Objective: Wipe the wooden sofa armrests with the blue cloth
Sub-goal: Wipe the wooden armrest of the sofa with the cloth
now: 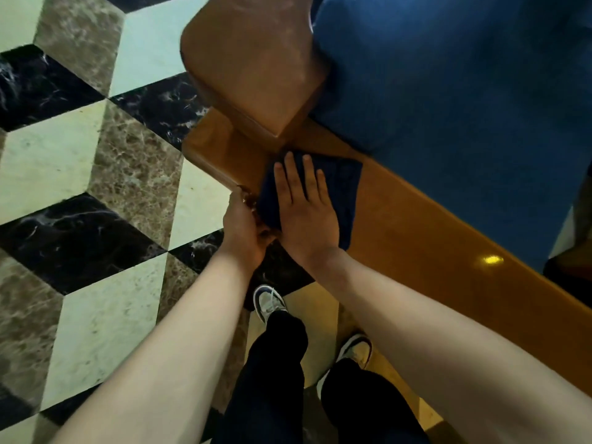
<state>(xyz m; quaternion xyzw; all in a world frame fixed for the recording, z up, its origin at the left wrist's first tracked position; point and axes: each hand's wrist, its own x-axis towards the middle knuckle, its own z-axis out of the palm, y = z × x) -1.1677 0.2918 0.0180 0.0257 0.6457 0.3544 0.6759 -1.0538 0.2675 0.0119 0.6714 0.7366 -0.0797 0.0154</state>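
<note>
- The right hand (302,203) lies flat, palm down, on the blue cloth (336,193), fingers straight and a little spread, pressing it onto the wood.
- The blue cloth is folded and sits on the sofa's wooden front rail (416,238), close to the rail's left end and just below the base of the wooden armrest (253,68).
- The left hand (245,229) is at the rail's outer edge beside the cloth, touching the right hand near the thumb; its fingers curl under the edge and I cannot tell what they grip, if anything.
- The armrest rises above the rail's left end, its top pale with scuffs or dust.
- A blue seat cushion (464,84) fills the seat, touching the armrest's inner side and the rail's far edge.
- Below, two sneakers (269,302) and dark trousers (275,373) stand on the patterned marble floor (80,155).
</note>
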